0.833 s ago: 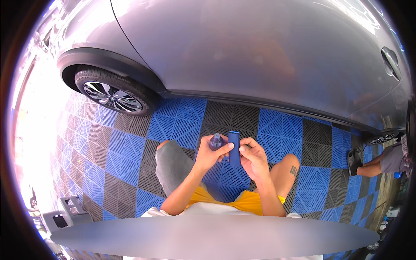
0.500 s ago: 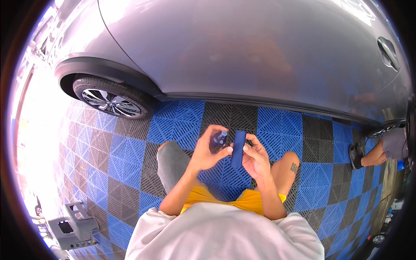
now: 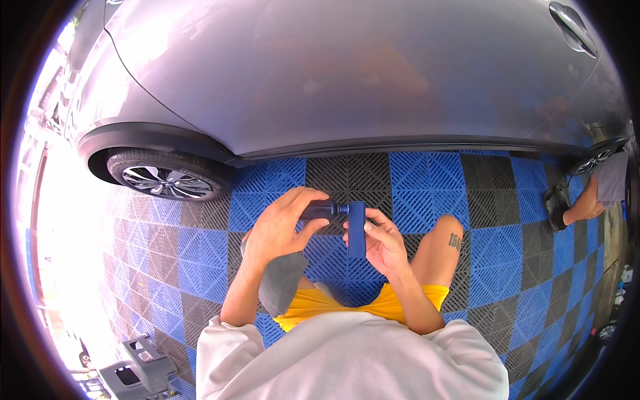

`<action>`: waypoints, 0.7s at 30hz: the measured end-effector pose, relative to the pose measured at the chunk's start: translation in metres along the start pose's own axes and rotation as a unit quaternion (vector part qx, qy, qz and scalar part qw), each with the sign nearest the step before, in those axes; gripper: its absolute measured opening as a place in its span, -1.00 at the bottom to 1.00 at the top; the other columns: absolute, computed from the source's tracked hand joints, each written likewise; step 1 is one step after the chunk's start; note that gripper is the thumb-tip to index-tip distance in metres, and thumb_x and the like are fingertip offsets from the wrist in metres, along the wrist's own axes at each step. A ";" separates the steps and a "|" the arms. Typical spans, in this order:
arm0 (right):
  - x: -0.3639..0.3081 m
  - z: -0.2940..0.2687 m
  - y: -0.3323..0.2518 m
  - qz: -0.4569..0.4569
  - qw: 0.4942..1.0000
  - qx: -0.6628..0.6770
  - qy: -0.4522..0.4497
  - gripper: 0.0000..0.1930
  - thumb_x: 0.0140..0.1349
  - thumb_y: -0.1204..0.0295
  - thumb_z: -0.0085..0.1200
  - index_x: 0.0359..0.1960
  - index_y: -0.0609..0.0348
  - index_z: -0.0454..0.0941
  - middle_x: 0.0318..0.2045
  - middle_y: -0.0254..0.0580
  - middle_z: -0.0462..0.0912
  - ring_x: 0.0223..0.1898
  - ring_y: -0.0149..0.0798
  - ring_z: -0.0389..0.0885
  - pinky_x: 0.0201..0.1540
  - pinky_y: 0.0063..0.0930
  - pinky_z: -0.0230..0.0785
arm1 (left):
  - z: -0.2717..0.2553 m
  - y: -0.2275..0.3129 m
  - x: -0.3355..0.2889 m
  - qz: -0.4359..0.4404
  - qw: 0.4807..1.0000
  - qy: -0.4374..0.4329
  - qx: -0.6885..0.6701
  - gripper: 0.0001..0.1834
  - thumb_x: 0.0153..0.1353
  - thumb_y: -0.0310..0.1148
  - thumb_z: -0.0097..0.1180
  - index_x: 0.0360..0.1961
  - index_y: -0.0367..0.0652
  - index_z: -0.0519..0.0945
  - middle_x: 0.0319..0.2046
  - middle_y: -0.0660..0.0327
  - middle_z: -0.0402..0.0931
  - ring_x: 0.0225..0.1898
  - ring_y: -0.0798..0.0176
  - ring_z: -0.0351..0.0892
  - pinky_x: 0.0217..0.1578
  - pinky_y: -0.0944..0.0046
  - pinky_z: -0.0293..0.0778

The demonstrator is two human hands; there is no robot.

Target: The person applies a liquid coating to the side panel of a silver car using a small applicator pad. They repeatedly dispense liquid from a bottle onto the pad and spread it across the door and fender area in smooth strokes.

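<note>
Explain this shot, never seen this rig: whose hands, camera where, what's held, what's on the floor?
No robot here: these are a person's bare hands, seen from a camera worn on their head, looking down. The fisheye lens bends straight edges. The left hand holds a dark bottle sideways, its tip toward a flat blue block in the right hand. Contact is hard to tell. On the blue-and-black tiled floor stand a grey car and, lower left, a grey plastic piece.

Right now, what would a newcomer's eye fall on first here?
The grey car fills the top, above a blue-and-black checkered floor. At centre, the left hand holds a dark bottle sideways, its tip toward the blue block in the right hand.
</note>
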State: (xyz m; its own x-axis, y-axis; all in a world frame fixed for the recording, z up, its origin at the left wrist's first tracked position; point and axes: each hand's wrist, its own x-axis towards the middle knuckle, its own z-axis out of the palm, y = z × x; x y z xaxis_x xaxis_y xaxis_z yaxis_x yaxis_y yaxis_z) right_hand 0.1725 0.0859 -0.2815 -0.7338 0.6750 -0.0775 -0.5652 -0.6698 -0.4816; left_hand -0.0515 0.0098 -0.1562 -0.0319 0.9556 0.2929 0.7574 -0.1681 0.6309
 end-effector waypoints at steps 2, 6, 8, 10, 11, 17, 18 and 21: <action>-0.001 0.000 0.001 0.000 1.000 -0.003 0.001 -0.67 0.49 0.51 0.08 0.25 0.14 0.55 0.03 0.25 0.70 -0.06 0.09 0.78 0.06 -0.05 0.69 | -0.002 0.006 0.003 0.011 1.000 -0.001 0.010 -0.55 0.13 -0.40 0.49 0.05 -0.20 0.66 -0.06 0.04 0.69 -0.10 -0.06 0.74 -0.07 0.11 0.66; -0.003 0.004 0.005 0.004 1.000 0.009 0.000 -0.68 0.50 0.50 0.07 0.24 0.19 0.55 0.03 0.23 0.71 -0.07 0.06 0.79 0.06 -0.08 0.69 | -0.002 0.013 0.008 0.042 0.998 0.001 0.041 -0.55 0.10 -0.40 0.51 0.03 -0.20 0.69 -0.04 0.05 0.69 -0.06 -0.06 0.73 -0.06 0.10 0.66; -0.003 0.002 0.007 0.000 1.000 0.021 -0.005 -0.68 0.50 0.50 0.07 0.24 0.20 0.56 0.02 0.21 0.71 -0.07 0.05 0.79 0.05 -0.09 0.70 | -0.001 0.016 0.011 0.056 0.997 -0.001 0.052 -0.55 0.08 -0.40 0.51 0.03 -0.20 0.70 -0.05 0.05 0.70 -0.06 -0.06 0.71 -0.05 0.10 0.65; -0.004 0.000 0.007 -0.005 1.000 0.026 -0.002 -0.68 0.51 0.49 0.07 0.25 0.20 0.56 0.01 0.19 0.72 -0.07 0.04 0.79 0.04 -0.10 0.70 | 0.002 0.019 0.011 0.070 0.996 -0.004 0.058 -0.54 0.06 -0.40 0.52 0.02 -0.19 0.70 -0.05 0.05 0.70 -0.06 -0.06 0.70 -0.05 0.09 0.65; -0.004 0.001 0.006 -0.008 1.000 0.026 0.002 -0.68 0.51 0.49 0.07 0.25 0.20 0.56 0.01 0.18 0.72 -0.07 0.03 0.79 0.04 -0.11 0.70 | 0.002 0.020 0.011 0.079 0.995 -0.006 0.060 -0.54 0.05 -0.41 0.52 0.02 -0.19 0.71 -0.06 0.06 0.71 -0.06 -0.05 0.69 -0.06 0.08 0.64; -0.001 -0.003 0.009 -0.018 0.999 0.036 0.006 -0.68 0.52 0.47 0.07 0.26 0.19 0.56 0.01 0.17 0.73 -0.07 0.00 0.79 0.04 -0.14 0.71 | 0.001 0.030 0.007 0.110 0.990 -0.025 0.081 -0.54 0.03 -0.45 0.46 0.02 -0.18 0.68 -0.06 0.15 0.68 -0.09 -0.02 0.64 -0.13 0.08 0.64; -0.001 -0.003 0.009 -0.015 0.999 0.036 0.008 -0.68 0.53 0.47 0.07 0.25 0.18 0.57 0.01 0.17 0.73 -0.07 -0.01 0.79 0.04 -0.15 0.71 | 0.002 0.032 0.007 0.112 0.989 -0.016 0.091 -0.54 0.03 -0.45 0.46 0.02 -0.19 0.68 -0.06 0.15 0.68 -0.09 -0.02 0.64 -0.13 0.08 0.64; -0.002 0.001 0.011 -0.003 0.999 0.043 0.010 -0.69 0.53 0.47 0.07 0.24 0.18 0.57 0.01 0.17 0.73 -0.07 -0.01 0.79 0.04 -0.15 0.71 | 0.002 0.035 0.012 0.112 0.987 0.010 0.119 -0.54 0.04 -0.45 0.44 0.02 -0.21 0.67 -0.06 0.15 0.68 -0.09 -0.02 0.64 -0.12 0.09 0.64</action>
State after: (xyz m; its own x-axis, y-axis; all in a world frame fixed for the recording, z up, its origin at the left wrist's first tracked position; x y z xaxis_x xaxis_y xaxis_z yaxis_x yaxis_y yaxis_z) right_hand 0.1679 0.0771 -0.2858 -0.7225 0.6851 -0.0930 -0.6010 -0.6888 -0.4053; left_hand -0.0241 0.0162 -0.1325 0.1429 0.8953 0.4219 0.8782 -0.3113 0.3632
